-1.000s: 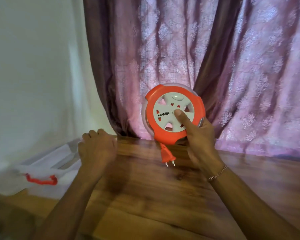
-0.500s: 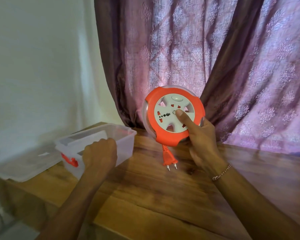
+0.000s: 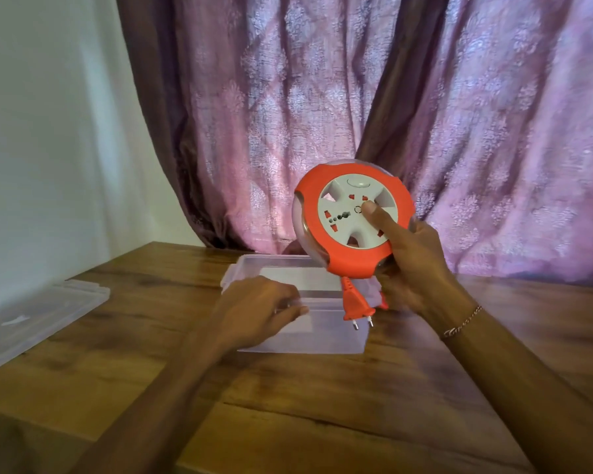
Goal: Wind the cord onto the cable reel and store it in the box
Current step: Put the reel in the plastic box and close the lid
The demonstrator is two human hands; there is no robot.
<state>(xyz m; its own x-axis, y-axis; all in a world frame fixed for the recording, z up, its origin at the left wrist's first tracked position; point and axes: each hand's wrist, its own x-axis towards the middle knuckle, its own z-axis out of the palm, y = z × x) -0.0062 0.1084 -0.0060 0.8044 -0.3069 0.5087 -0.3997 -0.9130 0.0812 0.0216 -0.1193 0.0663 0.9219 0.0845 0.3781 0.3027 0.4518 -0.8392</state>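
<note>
My right hand (image 3: 413, 268) grips the orange cable reel (image 3: 351, 217) upright in the air, thumb pressed on its white socket face. The cord is wound inside, and only the orange plug (image 3: 355, 307) hangs below the reel. Under it on the wooden table stands the clear plastic box (image 3: 288, 340), open at the top. My left hand (image 3: 257, 309) grips the box's near left rim, fingers curled over the edge. The plug dangles just above the box's right side.
The box's clear lid (image 3: 38, 316) lies flat at the table's left edge. A purple patterned curtain (image 3: 322, 114) hangs behind the table, and a white wall (image 3: 42, 131) stands at the left. The wooden tabletop (image 3: 322, 405) stretches toward me.
My left hand has dragged the box from the table's left side to the middle, under the reel. The lid stayed at the left. The reel has hardly moved in my right hand.
</note>
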